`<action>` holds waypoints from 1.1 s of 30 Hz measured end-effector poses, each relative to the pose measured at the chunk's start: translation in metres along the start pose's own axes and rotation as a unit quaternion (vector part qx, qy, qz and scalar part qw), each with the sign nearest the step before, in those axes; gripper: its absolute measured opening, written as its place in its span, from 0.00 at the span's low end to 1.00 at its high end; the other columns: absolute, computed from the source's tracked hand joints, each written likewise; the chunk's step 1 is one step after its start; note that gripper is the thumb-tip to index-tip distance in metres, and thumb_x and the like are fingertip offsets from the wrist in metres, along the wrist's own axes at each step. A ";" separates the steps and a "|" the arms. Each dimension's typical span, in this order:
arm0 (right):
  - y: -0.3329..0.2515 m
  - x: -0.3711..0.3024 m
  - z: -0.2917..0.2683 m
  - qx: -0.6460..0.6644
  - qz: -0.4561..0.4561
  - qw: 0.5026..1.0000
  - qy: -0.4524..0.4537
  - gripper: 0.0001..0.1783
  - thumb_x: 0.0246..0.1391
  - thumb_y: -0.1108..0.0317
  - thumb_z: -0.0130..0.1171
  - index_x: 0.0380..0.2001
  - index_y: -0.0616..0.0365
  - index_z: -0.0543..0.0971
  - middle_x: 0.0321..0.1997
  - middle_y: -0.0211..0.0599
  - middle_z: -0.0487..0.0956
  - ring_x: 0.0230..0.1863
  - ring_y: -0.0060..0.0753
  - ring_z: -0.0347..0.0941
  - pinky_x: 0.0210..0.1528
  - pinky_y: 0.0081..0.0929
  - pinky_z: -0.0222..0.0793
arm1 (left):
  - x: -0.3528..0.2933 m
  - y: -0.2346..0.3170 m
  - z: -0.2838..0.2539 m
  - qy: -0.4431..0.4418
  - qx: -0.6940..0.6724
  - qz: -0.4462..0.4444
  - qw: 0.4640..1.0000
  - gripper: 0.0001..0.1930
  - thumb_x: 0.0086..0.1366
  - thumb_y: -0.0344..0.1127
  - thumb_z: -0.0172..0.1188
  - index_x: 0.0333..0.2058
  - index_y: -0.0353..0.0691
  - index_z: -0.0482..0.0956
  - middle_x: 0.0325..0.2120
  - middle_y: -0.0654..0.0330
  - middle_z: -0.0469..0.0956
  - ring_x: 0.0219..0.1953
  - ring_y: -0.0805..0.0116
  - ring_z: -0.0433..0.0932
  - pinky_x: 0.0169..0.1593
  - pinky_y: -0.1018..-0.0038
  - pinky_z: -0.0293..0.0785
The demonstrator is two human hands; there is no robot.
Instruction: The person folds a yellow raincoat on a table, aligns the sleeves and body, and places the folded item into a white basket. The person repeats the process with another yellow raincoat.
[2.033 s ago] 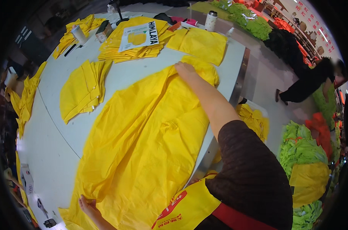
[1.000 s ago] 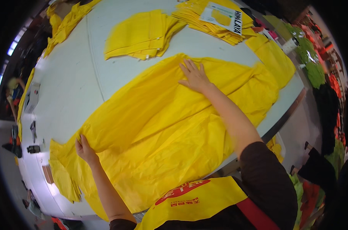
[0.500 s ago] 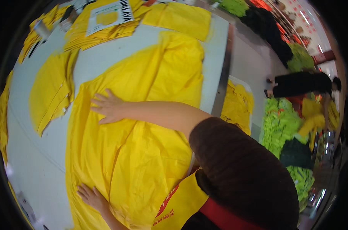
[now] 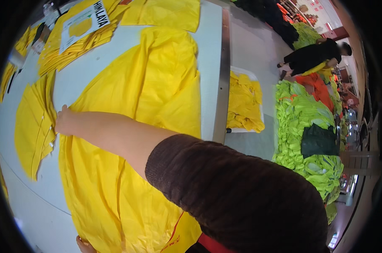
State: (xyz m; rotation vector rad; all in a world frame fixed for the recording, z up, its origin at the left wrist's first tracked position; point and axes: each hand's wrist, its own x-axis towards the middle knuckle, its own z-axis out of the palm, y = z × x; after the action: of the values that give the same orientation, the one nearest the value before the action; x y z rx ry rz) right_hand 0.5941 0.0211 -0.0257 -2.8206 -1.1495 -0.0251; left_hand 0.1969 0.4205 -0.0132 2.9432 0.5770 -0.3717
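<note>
**Big yellow cloth is lying on the white table under your arm**

The big yellow cloth (image 4: 132, 92) is lying on the table in front of you. It is making long, soft folds, and its low end is going out of sight at the bottom.

Your right hand (image 4: 66, 120) is reaching across to the cloth's left edge. Its fingers are staying close together there, but you can't tell if they are pinching the cloth. Your left hand (image 4: 85, 245) is peeking in at the bottom, by the same edge. Most of it is hiding, so you can't tell if it is holding anything. Your brown sleeve (image 4: 233, 185) is covering part of the view.

The white table (image 4: 210, 63) is showing bare on both sides of the cloth, and a metal strip (image 4: 223, 84) is running down its right side. A fan of yellow pieces (image 4: 33, 122) is lying just beside your right hand. Farther up, a flat packet (image 4: 83, 25) is sitting on a yellow stack (image 4: 79, 55), and a flat yellow piece (image 4: 161, 14) is lying next to it.

Past the table, a white bin (image 4: 261, 101) is holding yellow cloth. Beyond the gray floor (image 4: 258, 55), a bright green heap (image 4: 292, 122) is filling the right side, with orange cloth (image 4: 317, 86) lying by it. A person in dark clothes (image 4: 311, 57) is being near those heaps.
</note>
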 end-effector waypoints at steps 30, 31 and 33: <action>0.006 -0.424 -0.127 0.089 0.003 0.959 -0.268 0.21 0.42 0.65 0.57 0.43 0.59 0.73 0.36 0.45 0.76 0.42 0.48 0.70 0.48 0.41 0.61 | -0.396 0.144 0.127 0.186 -0.002 -0.066 0.980 0.24 0.48 0.31 0.62 0.47 0.39 0.71 0.43 0.50 0.74 0.41 0.49 0.73 0.44 0.63 0.70; 0.024 -0.438 -0.098 0.125 -0.063 0.988 -0.056 0.22 0.44 0.59 0.57 0.43 0.57 0.74 0.39 0.46 0.76 0.43 0.49 0.71 0.47 0.44 0.61 | -0.378 0.135 0.127 0.199 0.056 -0.011 0.978 0.25 0.50 0.36 0.62 0.49 0.38 0.71 0.44 0.51 0.74 0.40 0.50 0.74 0.44 0.60 0.71; -0.022 -0.406 -0.082 0.206 0.008 0.978 0.024 0.32 0.46 0.46 0.56 0.50 0.54 0.72 0.55 0.50 0.69 0.58 0.52 0.60 0.60 0.46 0.52 | -0.358 0.131 0.119 0.267 0.097 0.138 0.949 0.22 0.55 0.40 0.60 0.47 0.37 0.73 0.42 0.50 0.76 0.39 0.51 0.75 0.42 0.60 0.72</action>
State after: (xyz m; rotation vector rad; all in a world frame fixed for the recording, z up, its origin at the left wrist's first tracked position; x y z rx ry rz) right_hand 0.2898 -0.2543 0.0366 -2.4490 -0.9866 0.1303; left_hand -0.0995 0.1534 -0.0257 3.2505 0.1660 0.4392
